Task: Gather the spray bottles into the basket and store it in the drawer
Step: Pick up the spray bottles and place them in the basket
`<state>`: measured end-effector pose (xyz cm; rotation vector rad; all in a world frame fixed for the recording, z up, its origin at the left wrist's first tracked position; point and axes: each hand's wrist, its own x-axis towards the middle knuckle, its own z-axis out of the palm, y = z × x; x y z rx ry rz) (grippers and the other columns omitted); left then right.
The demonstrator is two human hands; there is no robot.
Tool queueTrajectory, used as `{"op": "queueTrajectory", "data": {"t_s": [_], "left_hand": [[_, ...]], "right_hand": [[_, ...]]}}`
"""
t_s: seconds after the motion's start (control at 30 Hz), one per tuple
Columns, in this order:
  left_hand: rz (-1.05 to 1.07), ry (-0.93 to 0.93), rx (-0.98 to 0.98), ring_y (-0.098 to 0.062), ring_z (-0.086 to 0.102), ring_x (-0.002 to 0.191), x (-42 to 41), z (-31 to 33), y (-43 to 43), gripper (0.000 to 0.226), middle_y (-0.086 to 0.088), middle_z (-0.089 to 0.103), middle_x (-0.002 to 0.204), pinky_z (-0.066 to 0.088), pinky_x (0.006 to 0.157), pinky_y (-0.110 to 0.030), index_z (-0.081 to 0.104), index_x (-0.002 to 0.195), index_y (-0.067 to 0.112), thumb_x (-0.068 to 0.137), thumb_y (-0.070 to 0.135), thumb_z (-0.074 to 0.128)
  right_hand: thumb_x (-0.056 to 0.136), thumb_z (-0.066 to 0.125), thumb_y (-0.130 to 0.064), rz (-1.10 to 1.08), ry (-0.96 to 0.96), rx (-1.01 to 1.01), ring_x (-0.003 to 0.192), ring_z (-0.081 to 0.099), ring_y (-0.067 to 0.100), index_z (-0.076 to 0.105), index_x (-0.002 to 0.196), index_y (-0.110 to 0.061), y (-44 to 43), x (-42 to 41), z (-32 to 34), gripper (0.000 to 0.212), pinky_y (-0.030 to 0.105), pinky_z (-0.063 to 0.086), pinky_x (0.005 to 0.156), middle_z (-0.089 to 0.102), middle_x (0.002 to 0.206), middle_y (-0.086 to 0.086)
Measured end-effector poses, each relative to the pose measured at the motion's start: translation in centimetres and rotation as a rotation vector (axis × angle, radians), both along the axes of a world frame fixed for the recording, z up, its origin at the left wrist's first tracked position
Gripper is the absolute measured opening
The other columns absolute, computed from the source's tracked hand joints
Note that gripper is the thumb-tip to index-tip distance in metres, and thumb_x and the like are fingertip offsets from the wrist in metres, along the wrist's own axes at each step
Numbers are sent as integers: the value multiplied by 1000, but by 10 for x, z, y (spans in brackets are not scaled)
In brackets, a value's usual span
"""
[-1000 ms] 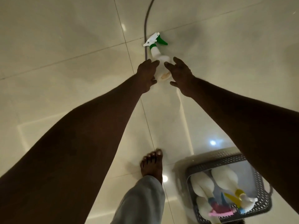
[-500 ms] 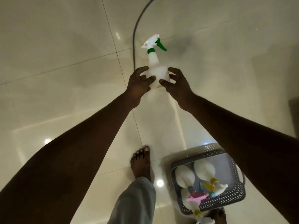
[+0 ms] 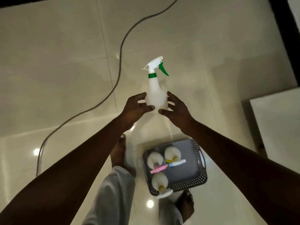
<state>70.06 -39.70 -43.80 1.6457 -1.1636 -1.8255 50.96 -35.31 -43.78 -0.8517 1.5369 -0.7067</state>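
Holding a white plastic spray bottle with a green collar and green trigger (image 3: 155, 96) upright in the air above the floor, the person's left hand (image 3: 135, 108) and right hand (image 3: 177, 111) press against opposite sides of its rounded body, the left hand's fingers (image 3: 140, 96) curled onto the left flank and the right hand's fingers (image 3: 172, 97) wrapped onto the right flank, with both thumbs meeting low under the base. The nozzle head points to the upper right and the trigger hangs on the right side. Below the hands, nearer the person, a dark grey perforated plastic basket with handle slots (image 3: 194, 181) sits on the glossy cream tiled floor (image 3: 56, 62). Inside it lie three white spray bottles (image 3: 172, 153) on their sides; one has a pink trigger, one a blue and yellow head, and the third, with a yellow collar, pokes its white nozzle out over the basket's near rim. A bare foot (image 3: 117, 153) stands just left of the basket, with a pale grey trouser leg (image 3: 113, 192) above it, and another bare foot (image 3: 186, 203) rests at the basket's near edge. A grey cable (image 3: 121, 51) snakes across the tiles to the left of the held bottle. A white furniture surface (image 3: 279, 127) shows at the right edge.
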Motion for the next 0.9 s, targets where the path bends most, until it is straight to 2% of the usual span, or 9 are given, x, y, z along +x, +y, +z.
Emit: {"op": "queueTrajectory", "data": {"t_s": [0.07, 0.17, 0.23, 0.3, 0.43, 0.6, 0.7, 0.77, 0.9], "left_hand": [[-26, -34, -26, -22, 72, 116, -13, 12, 33, 74, -1, 65, 139, 59, 101, -35, 59, 144, 10, 76, 7, 89], [-57, -85, -73, -21, 71, 118, -33, 23, 84, 75, -2, 66, 138, 58, 104, -39, 61, 142, 13, 74, 11, 92], [-55, -104, -67, -23, 70, 121, -49, 25, 123, 80, -6, 64, 143, 57, 105, -41, 57, 145, 12, 73, 10, 92], [-60, -123, -74, -23, 69, 123, -64, 24, 162, 82, -6, 63, 144, 57, 105, -37, 55, 147, 11, 74, 8, 91], [-59, -177, -101, -22, 65, 125, -91, 21, 237, 80, -9, 62, 142, 57, 102, -26, 52, 146, 7, 75, 4, 89], [-61, -253, -151, -10, 52, 138, -116, 11, 318, 79, 2, 53, 150, 48, 116, -32, 46, 148, 14, 79, 10, 85], [-22, -270, -157, 7, 51, 132, -130, 10, 350, 75, 19, 50, 145, 50, 105, -15, 43, 143, 35, 81, 10, 78], [-24, -290, -142, 14, 47, 131, -139, 3, 367, 73, 26, 46, 145, 44, 101, -4, 37, 141, 45, 81, 24, 72], [-18, -327, -33, -8, 41, 148, -147, -28, 399, 87, 11, 43, 159, 44, 120, -34, 33, 157, 30, 82, 28, 77]], "right_hand": [[82, 83, 0, 12, 13, -22, 121, 58, 14, 40, 154, -15, 33, -16, 10, 86, 10, 54, 86, 55, 135, -4], [79, 85, -2, 0, 12, -9, 125, 59, 15, 44, 151, -18, 84, -41, 20, 84, 19, 53, 96, 56, 144, 0], [78, 86, -1, 2, 8, 9, 121, 60, 9, 47, 149, -18, 119, -57, 25, 82, 10, 53, 88, 57, 142, -4], [77, 84, 3, -11, 3, 27, 118, 61, 3, 51, 145, -17, 154, -71, 28, 78, 7, 53, 87, 60, 139, -7], [82, 72, 15, -101, -76, 93, 121, 64, 9, 59, 136, -13, 217, -95, 28, 62, 28, 55, 103, 66, 135, -1], [96, 63, -1, -362, -234, 258, 123, 65, 31, 71, 114, -20, 276, -110, 16, 28, 46, 60, 89, 73, 121, 0], [94, 69, -12, -426, -220, 310, 119, 67, 34, 69, 119, -15, 299, -108, 4, 25, 46, 63, 85, 74, 118, 8], [90, 73, -11, -395, -198, 314, 117, 68, 34, 68, 124, -13, 315, -110, -8, 35, 44, 63, 85, 73, 118, 11], [88, 62, 19, -290, -138, 309, 129, 61, 40, 58, 138, 1, 331, -112, -28, 53, 58, 53, 104, 62, 137, 21]]}}
